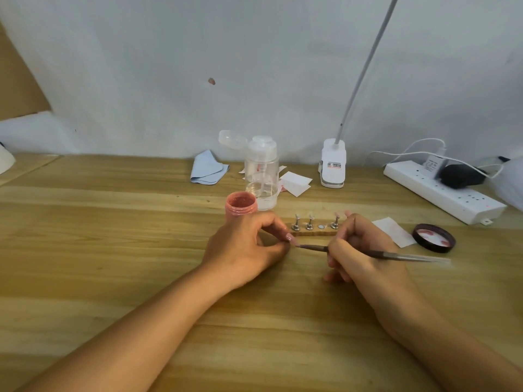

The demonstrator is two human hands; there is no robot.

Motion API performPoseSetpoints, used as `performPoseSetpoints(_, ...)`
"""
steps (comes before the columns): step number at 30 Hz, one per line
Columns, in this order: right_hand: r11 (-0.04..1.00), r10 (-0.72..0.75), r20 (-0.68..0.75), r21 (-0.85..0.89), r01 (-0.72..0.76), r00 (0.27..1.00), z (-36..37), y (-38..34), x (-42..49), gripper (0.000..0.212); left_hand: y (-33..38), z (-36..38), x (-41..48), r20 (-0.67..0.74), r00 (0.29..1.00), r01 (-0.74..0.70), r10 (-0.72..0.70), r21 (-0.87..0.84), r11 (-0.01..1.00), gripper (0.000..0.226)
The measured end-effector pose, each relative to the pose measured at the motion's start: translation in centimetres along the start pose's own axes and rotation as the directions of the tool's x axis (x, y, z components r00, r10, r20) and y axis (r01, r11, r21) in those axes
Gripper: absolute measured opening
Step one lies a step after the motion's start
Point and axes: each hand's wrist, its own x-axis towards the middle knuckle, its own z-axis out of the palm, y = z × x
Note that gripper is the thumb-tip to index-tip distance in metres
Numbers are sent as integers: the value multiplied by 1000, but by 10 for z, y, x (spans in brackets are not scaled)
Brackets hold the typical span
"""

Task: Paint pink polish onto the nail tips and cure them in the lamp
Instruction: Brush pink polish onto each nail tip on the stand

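Observation:
My left hand pinches a small nail tip between thumb and forefinger, low over the table. A thin brush is gripped like a pen in my right hand, and its bristle end touches that tip. Just behind my hands stands a wooden holder strip with three metal stands that carry nail tips; one spot holds only a bare magnet. An open jar of pink polish stands behind my left hand. Its dark lid lies upturned to the right.
A clear pump bottle stands behind the jar, with a blue cloth and white pads nearby. A clip-on lamp with a long neck stands at the back. A white power strip lies at the right, and a white wipe rests next to the lid.

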Motion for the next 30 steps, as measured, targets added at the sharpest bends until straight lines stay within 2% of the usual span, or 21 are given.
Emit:
performPoseSetpoints(18,999,-36,-8,18,36,999,1,-1,0,8,0,-1,0,-13,1000,6,-5,6,1000,12)
performPoseSetpoints(30,999,-8,-9,44,8,1000,0,0,1,7,3,0,-1,-19,1000,-16,16,28,999,17)
